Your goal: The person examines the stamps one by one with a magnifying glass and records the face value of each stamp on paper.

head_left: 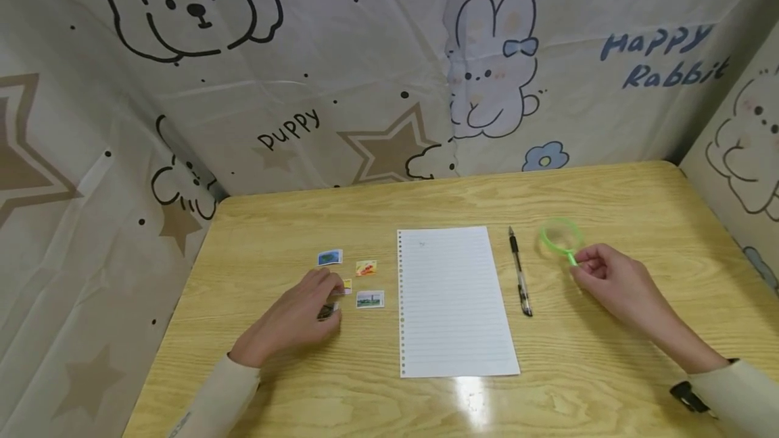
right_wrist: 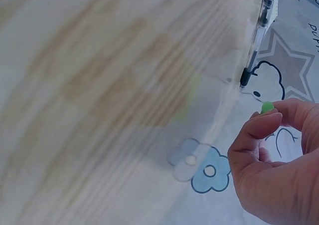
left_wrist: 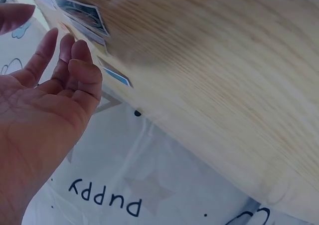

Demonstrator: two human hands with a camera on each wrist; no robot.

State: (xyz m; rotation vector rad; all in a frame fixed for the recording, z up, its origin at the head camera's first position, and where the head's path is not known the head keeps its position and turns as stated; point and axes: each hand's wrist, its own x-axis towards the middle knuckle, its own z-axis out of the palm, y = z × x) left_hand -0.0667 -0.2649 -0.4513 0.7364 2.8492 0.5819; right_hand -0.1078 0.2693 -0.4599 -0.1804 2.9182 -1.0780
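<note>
Pale sleeves (head_left: 222, 391) at the bottom of the head view, left and right, with a black strap (head_left: 689, 397) by the right cuff. Printed cloth (head_left: 377, 53) behind and at both sides: puppy, rabbit, stars, a blue flower, lettering "puppy" and "Happy Rabbit". Wood-grain surface (head_left: 578, 370) below it, light glare near the front edge. Lined paper (head_left: 456, 303) lies flat about mid-surface, punched holes along its left side, small faint mark near the top. Hands well apart, one each side of the paper. Left hand (head_left: 298, 316) is over the stamps, thumb and fingers spread from each other, fingers loosely bent, nothing seen in its grasp; can't tell if the fingertips touch a stamp. Right hand (head_left: 621, 282) pinches the handle of a green magnifying glass (head_left: 571, 257) between thumb and finger, round end pointing toward the far edge, ring a bit blurred. Pen (head_left: 520, 272), clear with black parts, lies between paper and magnifying glass, just beside the paper, tip toward the far edge. Stamps left of the paper, smallest items: blue one (head_left: 330, 257) at the back, red-and-yellow one (head_left: 366, 268) to its right, green landscape one (head_left: 370, 299) nearer the front, yellow one (head_left: 347, 286) and dark one (head_left: 327, 311) partly hidden by the left hand.
</note>
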